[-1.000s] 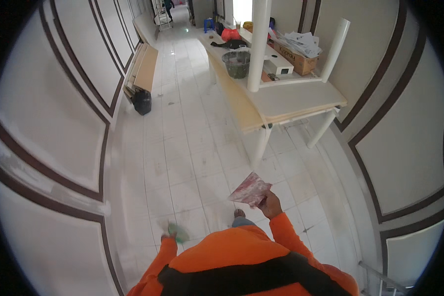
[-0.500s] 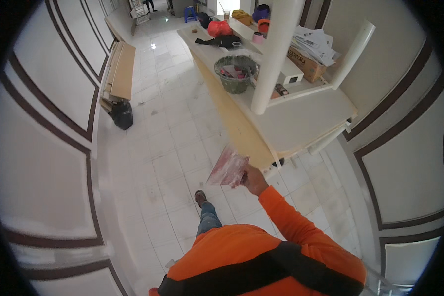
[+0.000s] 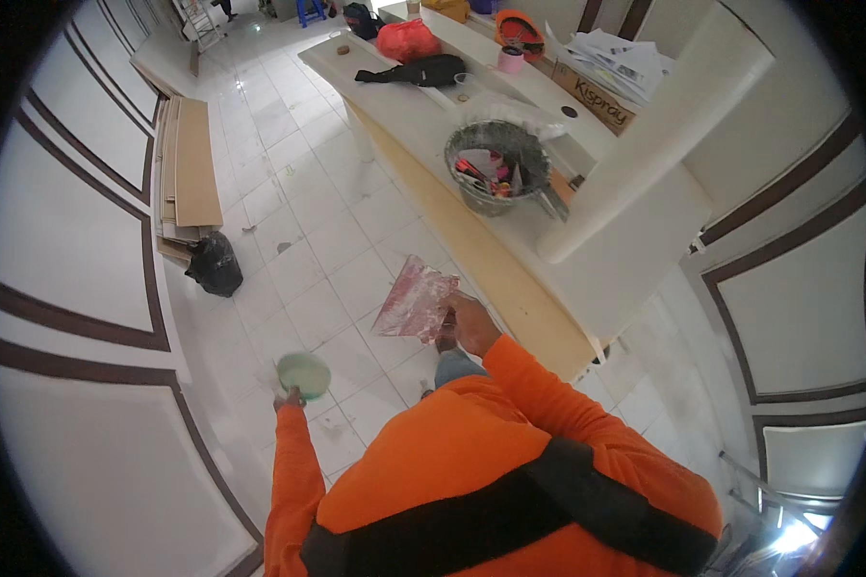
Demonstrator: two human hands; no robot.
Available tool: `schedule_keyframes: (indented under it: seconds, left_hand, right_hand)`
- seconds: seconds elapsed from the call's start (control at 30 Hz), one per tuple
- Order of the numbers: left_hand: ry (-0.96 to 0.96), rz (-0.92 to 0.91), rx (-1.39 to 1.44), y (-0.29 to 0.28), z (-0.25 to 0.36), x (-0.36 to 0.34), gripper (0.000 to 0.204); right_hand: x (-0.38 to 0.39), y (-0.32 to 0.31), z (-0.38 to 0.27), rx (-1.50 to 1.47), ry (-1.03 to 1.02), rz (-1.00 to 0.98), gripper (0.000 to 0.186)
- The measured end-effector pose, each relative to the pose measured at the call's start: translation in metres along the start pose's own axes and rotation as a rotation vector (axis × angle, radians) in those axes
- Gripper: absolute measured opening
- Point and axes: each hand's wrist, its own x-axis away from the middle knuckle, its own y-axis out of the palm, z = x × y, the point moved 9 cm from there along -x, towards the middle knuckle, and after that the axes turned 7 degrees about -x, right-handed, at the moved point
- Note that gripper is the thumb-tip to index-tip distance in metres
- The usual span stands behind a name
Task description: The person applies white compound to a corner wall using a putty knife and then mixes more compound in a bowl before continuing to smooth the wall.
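Observation:
My right hand [image 3: 474, 325] grips a flat red putty scraper [image 3: 413, 300] by its edge. The broad blade is smeared with white residue and points to the left, over the tiled floor. Low on the left, my left hand [image 3: 290, 396] holds a round green bowl [image 3: 305, 373] by the near side; its inside looks pale, and I cannot tell what is in it. Beyond my right hand, a dark, plaster-stained bucket [image 3: 486, 197] stands on the long table [image 3: 394, 120], with several pink, red and orange items inside.
A thick white post [image 3: 645, 144] rises beside the bucket. The table also bears a red bag [image 3: 407, 39], a black cloth [image 3: 423, 71], an orange helmet [image 3: 520, 33] and a cardboard box [image 3: 592, 94] of papers. Cardboard sheets [image 3: 194, 163] and a black bag [image 3: 215, 264] stand along the left wall.
My left hand has come into view with the green bowl. The scraper in my right hand has shifted slightly left and up. The table and bucket appear nearer.

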Motion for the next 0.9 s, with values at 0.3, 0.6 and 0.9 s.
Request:
schedule_keyframes:
  seconds: [0.3,0.6,0.9]
  left_hand:
    - [-0.168,-0.233,0.495,0.200,0.139,-0.098,0.026]
    - [-0.052,-0.418,0.247,0.312,0.272,-0.207,0.023]
    - [-0.109,-0.794,0.167,0.525,0.478,-0.203,0.027]
  right_hand:
    - [-0.184,0.018,-0.031,-0.136,0.042,0.019,0.022]
    - [-0.317,0.133,-0.189,-0.074,-0.137,0.025,0.016]
    - [-0.384,0.053,-0.228,0.810,-0.718,0.306,0.021]
